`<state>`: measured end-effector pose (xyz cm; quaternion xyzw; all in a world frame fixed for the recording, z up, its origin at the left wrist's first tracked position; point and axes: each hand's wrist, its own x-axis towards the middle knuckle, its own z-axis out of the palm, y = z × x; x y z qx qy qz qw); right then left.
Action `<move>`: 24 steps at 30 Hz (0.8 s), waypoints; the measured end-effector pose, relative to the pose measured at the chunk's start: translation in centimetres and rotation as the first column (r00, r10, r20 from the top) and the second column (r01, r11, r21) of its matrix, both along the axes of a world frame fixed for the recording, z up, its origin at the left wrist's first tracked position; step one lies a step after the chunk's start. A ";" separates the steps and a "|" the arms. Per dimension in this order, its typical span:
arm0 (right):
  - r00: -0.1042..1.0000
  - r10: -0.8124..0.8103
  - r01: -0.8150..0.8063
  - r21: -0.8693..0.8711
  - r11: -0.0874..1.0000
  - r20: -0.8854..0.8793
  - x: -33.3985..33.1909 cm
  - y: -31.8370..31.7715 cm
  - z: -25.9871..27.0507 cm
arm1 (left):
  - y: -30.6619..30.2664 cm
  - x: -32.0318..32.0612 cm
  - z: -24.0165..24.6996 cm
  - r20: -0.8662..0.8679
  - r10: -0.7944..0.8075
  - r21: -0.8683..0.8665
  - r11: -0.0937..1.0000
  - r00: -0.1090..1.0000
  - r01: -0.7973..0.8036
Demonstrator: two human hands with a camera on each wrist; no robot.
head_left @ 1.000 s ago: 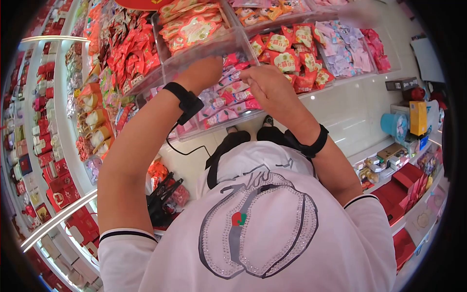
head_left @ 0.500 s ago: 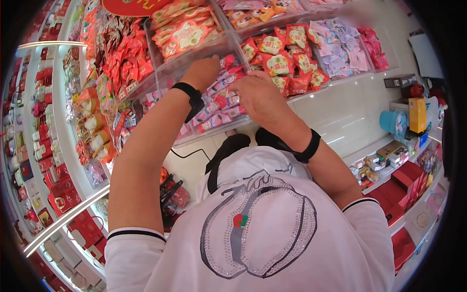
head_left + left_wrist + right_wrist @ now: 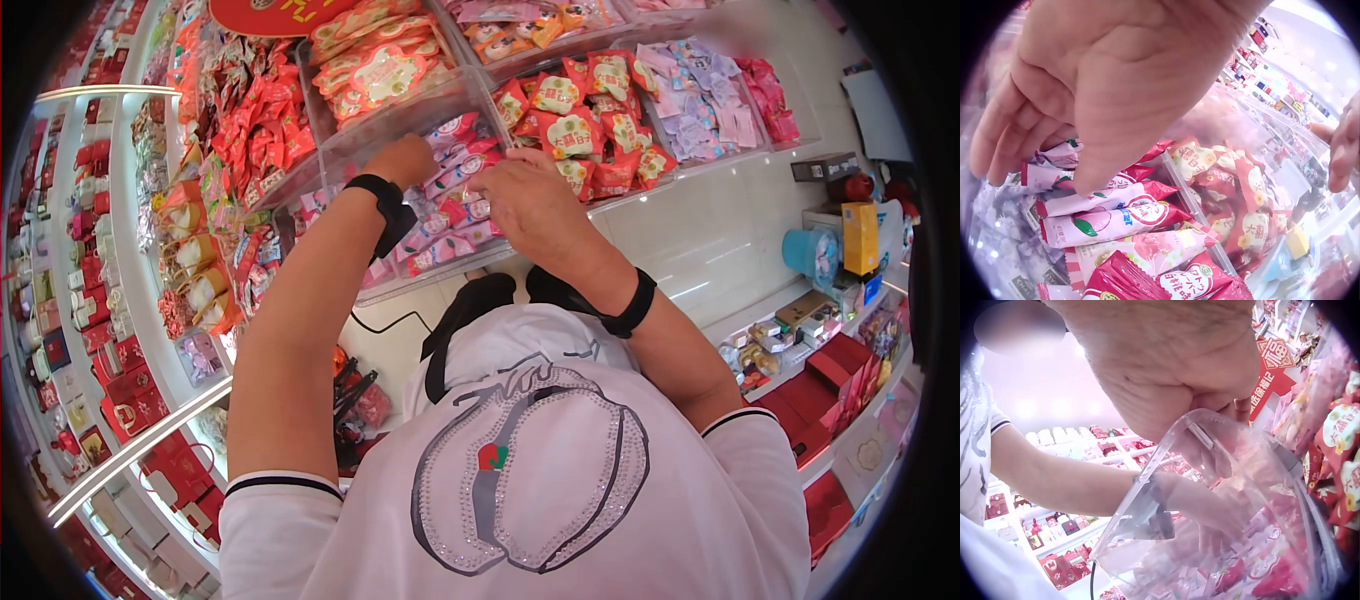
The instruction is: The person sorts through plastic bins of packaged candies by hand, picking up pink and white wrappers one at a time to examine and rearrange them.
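Observation:
Over a clear bin of pink wrapped sweets [image 3: 445, 248], my left hand [image 3: 400, 162] reaches down, palm low. In the left wrist view its fingers are loosely extended and the thumb of the hand [image 3: 1116, 81] lies against pink and white packets [image 3: 1100, 225]; whether the fingertips hold a packet is hidden. My right hand [image 3: 540, 210] is at the bin's right side. In the right wrist view, that hand [image 3: 1179, 369] grips the upper edge of a clear plastic panel [image 3: 1125, 515], through which the left hand [image 3: 1210, 515] shows among the sweets.
Red packets [image 3: 575, 133] fill the bin to the right, with lilac packets [image 3: 700, 110] beyond. Orange-red packs [image 3: 385, 70] lie behind. Lit shelves [image 3: 110, 300] stand at the left. A black cable [image 3: 390, 320] hangs below the bin.
Compared with half a second ago, my left hand has drawn slightly back toward my body, over the pink sweets. The right hand stays nearly in place at the bin's side.

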<state>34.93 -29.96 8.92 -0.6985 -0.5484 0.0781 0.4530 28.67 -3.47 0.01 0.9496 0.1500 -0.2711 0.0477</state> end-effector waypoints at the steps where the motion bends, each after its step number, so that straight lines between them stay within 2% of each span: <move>1: 1.000 -0.003 0.003 0.013 1.000 0.012 0.0 0.0 0.0 | 0.0 0.0 -0.2 0.032 0.012 -0.008 1.000 0.999 -0.012; 2: 1.000 -0.007 0.007 0.006 1.000 0.016 0.0 0.0 -0.1 | 0.2 0.1 -0.3 -0.028 0.109 -0.094 0.989 0.994 -0.111; 4: 1.000 -0.008 0.008 -0.004 1.000 0.023 -0.1 0.2 -0.4 | -0.9 1.0 3.4 -0.168 0.289 -0.238 0.916 0.943 -0.323; 7: 1.000 -0.002 0.002 -0.028 1.000 0.017 -0.2 0.2 0.0 | -1.6 1.0 7.1 -0.150 0.185 -0.209 0.954 0.971 -0.214; 10: 0.999 -0.001 0.001 -0.008 1.000 0.041 -0.2 0.3 -0.4 | -0.9 -0.5 11.8 0.004 0.241 -0.359 0.906 0.970 -0.224; 13: 0.999 -0.010 0.010 -0.023 1.000 0.036 -0.4 0.5 0.2 | 0.5 -4.3 17.3 0.057 0.447 -0.470 0.801 0.893 -0.371; 16: 0.998 -0.048 0.050 -0.070 0.996 0.032 -0.8 0.7 0.8 | 2.8 -9.4 21.2 0.163 0.599 -0.563 0.709 0.784 -0.424; 19: 0.995 -0.095 0.098 -0.120 0.988 0.028 -1.4 1.2 1.5 | 6.9 -15.1 19.5 0.214 0.746 -0.641 0.595 0.631 -0.486; 22: 0.983 -0.160 0.141 -0.187 0.972 -0.088 -2.0 1.8 2.7 | 9.4 -19.1 14.4 0.117 0.758 -0.492 0.605 0.641 -0.626; 24: 0.979 -0.167 0.149 -0.153 0.977 -0.116 -2.8 2.4 3.2 | 11.2 -21.6 7.6 0.339 0.636 -0.420 0.761 0.693 -0.494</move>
